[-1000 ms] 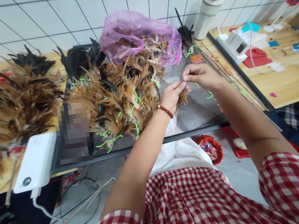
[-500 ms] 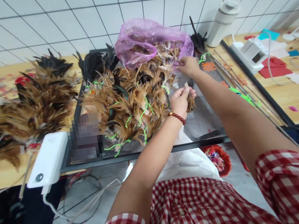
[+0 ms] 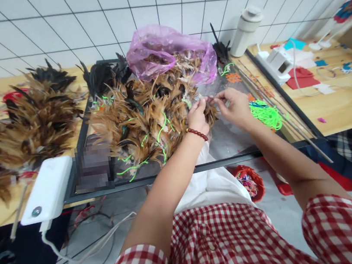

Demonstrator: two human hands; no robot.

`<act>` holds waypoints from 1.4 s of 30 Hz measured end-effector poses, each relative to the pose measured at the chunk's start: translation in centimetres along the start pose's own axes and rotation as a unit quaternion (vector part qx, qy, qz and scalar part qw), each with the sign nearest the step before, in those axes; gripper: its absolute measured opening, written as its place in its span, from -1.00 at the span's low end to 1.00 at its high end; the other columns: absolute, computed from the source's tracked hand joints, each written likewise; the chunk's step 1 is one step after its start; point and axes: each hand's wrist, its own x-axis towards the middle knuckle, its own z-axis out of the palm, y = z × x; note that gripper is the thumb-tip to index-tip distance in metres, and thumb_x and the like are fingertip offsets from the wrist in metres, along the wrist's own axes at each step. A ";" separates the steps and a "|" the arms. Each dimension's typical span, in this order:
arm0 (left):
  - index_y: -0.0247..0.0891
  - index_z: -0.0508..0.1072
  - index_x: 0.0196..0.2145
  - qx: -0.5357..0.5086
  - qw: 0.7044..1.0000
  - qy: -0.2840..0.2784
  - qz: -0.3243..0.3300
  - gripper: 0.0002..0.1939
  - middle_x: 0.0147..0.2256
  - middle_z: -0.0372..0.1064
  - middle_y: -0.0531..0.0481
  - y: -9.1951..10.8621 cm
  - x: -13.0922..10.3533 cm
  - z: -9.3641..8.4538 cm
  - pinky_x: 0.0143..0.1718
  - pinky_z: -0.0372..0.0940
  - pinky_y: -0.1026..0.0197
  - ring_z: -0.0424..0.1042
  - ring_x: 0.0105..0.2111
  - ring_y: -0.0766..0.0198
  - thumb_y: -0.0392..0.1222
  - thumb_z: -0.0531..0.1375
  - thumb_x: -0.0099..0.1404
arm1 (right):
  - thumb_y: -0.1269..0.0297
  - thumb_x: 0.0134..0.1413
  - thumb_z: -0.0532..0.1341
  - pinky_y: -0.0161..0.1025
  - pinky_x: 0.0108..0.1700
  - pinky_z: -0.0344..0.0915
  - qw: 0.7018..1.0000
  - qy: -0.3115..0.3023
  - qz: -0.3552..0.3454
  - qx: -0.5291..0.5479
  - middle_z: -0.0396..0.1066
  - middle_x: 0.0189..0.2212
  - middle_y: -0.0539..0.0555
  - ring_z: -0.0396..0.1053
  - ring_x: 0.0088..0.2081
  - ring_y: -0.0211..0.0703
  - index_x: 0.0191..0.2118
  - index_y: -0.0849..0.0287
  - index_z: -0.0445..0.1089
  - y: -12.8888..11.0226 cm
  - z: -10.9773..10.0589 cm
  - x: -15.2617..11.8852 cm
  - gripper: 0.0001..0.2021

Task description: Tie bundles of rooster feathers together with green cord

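My left hand, with a beaded bracelet at the wrist, is closed in a pinch on a small bunch of brown feathers, whose tips hang below the fingers. Close beside it, my right hand pinches something thin and dark at the upper end of the bunch; it is too small to name. A broad heap of brown feathers, some tied with bright green string, lies left of my hands on the black-edged tray. Behind the heap sits a purple plastic bag with more feathers in it.
Bright green cord and thin sticks lie at the tray's right side. A white bottle and a power strip stand beyond. At left are a white power bank and another feather pile.
My right hand has left the purple bag and come down and toward me, meeting my left hand at the small feather bunch. The view has turned slightly to the right.
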 end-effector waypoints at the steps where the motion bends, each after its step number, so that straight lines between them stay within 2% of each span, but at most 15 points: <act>1: -0.31 0.48 -0.37 -0.001 1.000 -0.004 -0.001 -0.88 -0.33 0.59 -0.03 0.1 -0.1 -0.1 0.07 0.39 0.21 0.60 -0.14 0.31 -0.28 0.29 0.34 | 0.15 0.20 0.21 0.01 -0.10 0.34 1.000 -0.005 -0.008 -0.014 0.50 -0.35 0.14 0.44 -0.25 0.06 -0.34 0.03 0.45 -0.2 0.0 -0.6 -0.86; 6: -0.29 0.47 -0.38 0.011 1.000 -0.008 -0.013 -0.89 -0.42 0.52 0.05 0.3 -0.2 -0.2 0.03 0.37 0.20 0.55 -0.29 0.36 -0.31 0.32 0.31 | 0.19 0.18 0.23 0.01 -0.09 0.35 0.999 -0.027 -0.016 -0.006 0.53 -0.34 0.15 0.46 -0.25 0.04 -0.33 0.06 0.47 -0.3 0.0 -1.4 -0.88; 9: -0.31 0.47 -0.40 0.023 1.000 -0.001 0.002 -0.88 -0.51 0.43 0.14 0.1 -0.2 -0.1 -0.05 0.37 0.29 0.48 -0.43 0.45 -0.34 0.33 0.28 | 0.08 0.11 0.32 -0.05 -0.16 0.39 0.996 -0.014 0.027 0.081 0.53 -0.37 0.09 0.45 -0.32 -0.05 -0.29 0.09 0.48 0.0 0.3 -0.7 -0.81; 13: -0.33 0.48 -0.42 0.045 0.998 -0.031 0.032 -0.87 -0.56 0.42 0.16 -0.5 -0.3 -0.1 -0.22 0.36 0.40 0.41 -0.52 0.52 -0.36 0.34 0.26 | -0.06 -0.03 0.42 -0.12 -0.24 0.45 0.953 -0.032 0.115 0.277 0.52 -0.41 0.04 0.47 -0.38 -0.13 -0.25 0.11 0.47 0.3 0.8 0.4 -0.63; 15: -0.33 0.47 -0.44 0.063 0.996 -0.059 0.033 -0.85 -0.58 0.42 0.16 -0.8 -0.3 -0.3 -0.29 0.36 0.40 0.39 -0.55 0.52 -0.34 0.35 0.25 | -0.11 -0.10 0.46 -0.15 -0.30 0.44 0.936 -0.052 0.127 0.323 0.48 -0.48 0.01 0.44 -0.45 -0.16 -0.33 0.11 0.47 0.3 0.8 0.7 -0.60; 18: -0.33 0.49 -0.44 0.093 0.992 -0.080 0.012 -0.86 -0.59 0.42 0.14 -0.9 -0.4 -0.5 -0.32 0.37 0.36 0.39 -0.57 0.49 -0.32 0.35 0.26 | -0.14 -0.18 0.50 -0.19 -0.38 0.39 0.929 -0.060 0.122 0.343 0.41 -0.56 -0.03 0.36 -0.51 -0.22 -0.42 0.11 0.44 0.5 0.3 1.0 -0.56; 21: -0.33 0.50 -0.44 0.118 0.990 -0.076 -0.009 -0.85 -0.59 0.41 0.13 -0.6 -0.6 -0.5 -0.33 0.36 0.34 0.39 -0.58 0.48 -0.35 0.30 0.31 | -0.13 -0.21 0.51 -0.21 -0.36 0.37 0.933 -0.081 0.114 0.330 0.42 -0.53 -0.02 0.35 -0.48 -0.23 -0.43 0.13 0.46 1.6 0.2 2.3 -0.56; 23: -0.33 0.49 -0.44 0.128 0.989 -0.069 -0.018 -0.83 -0.60 0.37 0.14 -0.6 -0.8 -0.3 -0.36 0.34 0.35 0.37 -0.59 0.49 -0.35 0.29 0.33 | -0.10 -0.14 0.48 -0.22 -0.33 0.35 0.945 -0.092 0.121 0.290 0.42 -0.51 0.00 0.33 -0.46 -0.24 -0.41 0.15 0.49 3.0 0.7 4.4 -0.60; 27: -0.33 0.47 -0.43 0.111 0.993 -0.040 -0.015 -0.83 -0.61 0.36 0.15 -1.0 -0.6 0.0 -0.38 0.33 0.35 0.36 -0.61 0.50 -0.34 0.29 0.34 | 0.20 -0.03 0.41 -0.15 -0.17 0.38 0.980 -0.095 0.155 0.074 0.46 -0.47 0.07 0.41 -0.34 -0.13 -0.37 0.22 0.52 5.8 3.4 10.8 -0.81; 30: -0.33 0.45 -0.42 0.066 0.998 -0.002 0.009 -0.83 -0.62 0.34 0.16 -1.5 -0.1 -0.1 -0.38 0.32 0.36 0.34 -0.61 0.51 -0.34 0.27 0.35 | 0.26 0.05 0.36 -0.01 0.01 0.39 0.977 -0.066 0.188 -0.076 0.56 -0.29 0.23 0.50 -0.12 0.09 -0.26 0.26 0.56 6.5 6.2 15.0 -0.83; 32: -0.33 0.45 -0.42 0.045 0.999 0.015 0.017 -0.83 -0.63 0.33 0.16 -1.9 0.2 -0.2 -0.40 0.30 0.37 0.34 -0.62 0.51 -0.36 0.23 0.37 | 0.17 0.12 0.33 0.10 0.07 0.38 0.968 -0.050 0.210 -0.126 0.56 -0.17 0.34 0.50 -0.01 0.21 -0.19 0.27 0.57 6.5 7.8 16.7 -0.74; 34: -0.33 0.46 -0.41 0.041 0.999 0.019 0.023 -0.84 -0.62 0.34 0.16 -2.1 0.5 -0.4 -0.42 0.28 0.38 0.34 -0.62 0.51 -0.37 0.22 0.37 | 0.17 0.11 0.34 0.17 0.09 0.38 0.960 -0.057 0.225 -0.157 0.55 -0.11 0.38 0.49 0.03 0.29 -0.16 0.27 0.57 6.5 8.8 17.7 -0.72; 38: -0.33 0.48 -0.40 0.042 0.999 0.022 0.023 -0.87 -0.62 0.34 0.17 -2.4 0.7 -0.5 -0.41 0.30 0.38 0.36 -0.61 0.51 -0.34 0.25 0.34 | 0.33 0.09 0.32 0.10 0.05 0.40 0.964 -0.045 0.230 -0.124 0.57 -0.18 0.30 0.51 -0.02 0.21 -0.18 0.26 0.57 7.7 8.4 18.2 -0.81; 40: -0.33 0.48 -0.40 0.042 0.999 0.026 0.021 -0.88 -0.61 0.34 0.17 -2.4 0.8 -0.5 -0.40 0.31 0.38 0.36 -0.61 0.52 -0.32 0.29 0.32 | 0.28 0.11 0.32 0.01 -0.07 0.43 0.970 -0.032 0.236 -0.045 0.55 -0.30 0.24 0.51 -0.17 0.09 -0.22 0.25 0.56 8.4 6.8 17.5 -0.84; 42: -0.32 0.47 -0.41 0.042 0.999 0.023 0.024 -0.87 -0.61 0.34 0.17 -2.3 0.8 -0.4 -0.42 0.30 0.38 0.35 -0.61 0.52 -0.30 0.31 0.31 | 0.22 0.07 0.38 -0.05 -0.22 0.43 0.963 -0.076 0.256 0.026 0.48 -0.45 0.15 0.45 -0.35 -0.04 -0.29 0.23 0.55 8.7 4.8 15.9 -0.83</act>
